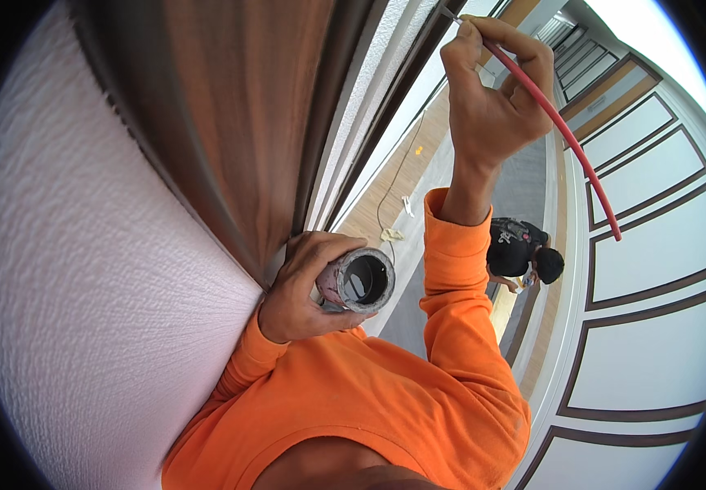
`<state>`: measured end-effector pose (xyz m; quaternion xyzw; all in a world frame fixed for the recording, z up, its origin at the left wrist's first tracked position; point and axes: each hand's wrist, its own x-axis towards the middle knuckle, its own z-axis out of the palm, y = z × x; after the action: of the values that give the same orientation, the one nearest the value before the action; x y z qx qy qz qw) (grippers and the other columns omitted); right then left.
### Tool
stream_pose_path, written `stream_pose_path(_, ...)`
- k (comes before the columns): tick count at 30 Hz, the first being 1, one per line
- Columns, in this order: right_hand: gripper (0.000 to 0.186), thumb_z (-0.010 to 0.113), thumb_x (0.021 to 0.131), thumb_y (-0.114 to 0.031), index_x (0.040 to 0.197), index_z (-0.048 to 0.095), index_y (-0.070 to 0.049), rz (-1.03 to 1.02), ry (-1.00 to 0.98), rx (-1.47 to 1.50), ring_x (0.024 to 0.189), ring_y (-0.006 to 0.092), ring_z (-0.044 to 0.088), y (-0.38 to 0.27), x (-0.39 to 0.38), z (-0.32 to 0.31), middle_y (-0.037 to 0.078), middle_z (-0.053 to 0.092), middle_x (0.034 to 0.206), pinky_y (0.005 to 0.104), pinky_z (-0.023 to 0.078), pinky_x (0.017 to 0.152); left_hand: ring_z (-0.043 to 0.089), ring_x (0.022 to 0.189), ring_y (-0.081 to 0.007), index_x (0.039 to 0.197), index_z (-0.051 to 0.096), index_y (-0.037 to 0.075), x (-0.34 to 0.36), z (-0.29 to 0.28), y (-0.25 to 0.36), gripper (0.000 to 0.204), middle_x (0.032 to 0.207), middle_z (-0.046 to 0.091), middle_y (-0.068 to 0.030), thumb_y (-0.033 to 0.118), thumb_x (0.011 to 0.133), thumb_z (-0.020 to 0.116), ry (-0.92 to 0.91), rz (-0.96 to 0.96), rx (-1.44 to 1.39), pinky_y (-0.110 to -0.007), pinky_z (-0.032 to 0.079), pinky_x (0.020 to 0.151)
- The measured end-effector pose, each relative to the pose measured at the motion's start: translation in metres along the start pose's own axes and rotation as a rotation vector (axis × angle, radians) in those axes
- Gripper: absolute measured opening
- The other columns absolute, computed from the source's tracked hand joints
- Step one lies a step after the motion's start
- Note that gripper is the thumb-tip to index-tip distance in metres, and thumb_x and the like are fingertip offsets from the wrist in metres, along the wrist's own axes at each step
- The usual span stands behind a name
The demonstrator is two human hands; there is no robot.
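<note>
The right hand [500, 90] pinches a red-handled tool [563, 129], likely light, near its tip; the left hand [296, 286] wraps a probably slippery cup [332, 284].

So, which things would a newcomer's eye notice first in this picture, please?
Probably the bright orange long-sleeved shirt across the bottom centre. Next would likely come the long, thin red-handled tool held in the right hand's fingers at the upper right, and the round, grey-rimmed, stained cup gripped by the left hand's fingers near the centre.
</note>
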<state>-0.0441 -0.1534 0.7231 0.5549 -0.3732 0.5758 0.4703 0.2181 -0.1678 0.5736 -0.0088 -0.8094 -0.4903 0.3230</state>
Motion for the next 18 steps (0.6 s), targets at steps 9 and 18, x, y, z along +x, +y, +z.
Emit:
stream_pose_path(9,0.016,0.080,0.078,0.001,0.093,0.073,-0.001,-0.047,-0.029,-0.056,0.067,0.0050,0.061,0.004,0.001,-0.002,0.003,0.073,0.084,0.0174,0.041,0.059,0.060,0.116,-0.0252,0.135,0.059,0.009,0.000,0.000,0.000,0.080,0.125,0.065,-0.0070,0.030,0.067,0.094,0.006,0.013,0.013,-0.040,0.039,0.106)
stream_pose_path(18,0.016,0.078,0.074,-0.001,0.088,0.071,-0.005,-0.026,-0.072,-0.140,0.070,0.0129,0.066,0.005,-0.018,-0.004,0.003,0.073,0.080,0.0255,0.052,0.066,0.059,0.116,-0.0255,0.135,0.059,0.009,0.000,0.000,0.000,0.080,0.125,0.065,-0.0067,0.029,0.066,0.094,0.010,0.004,-0.004,-0.040,0.039,0.106)
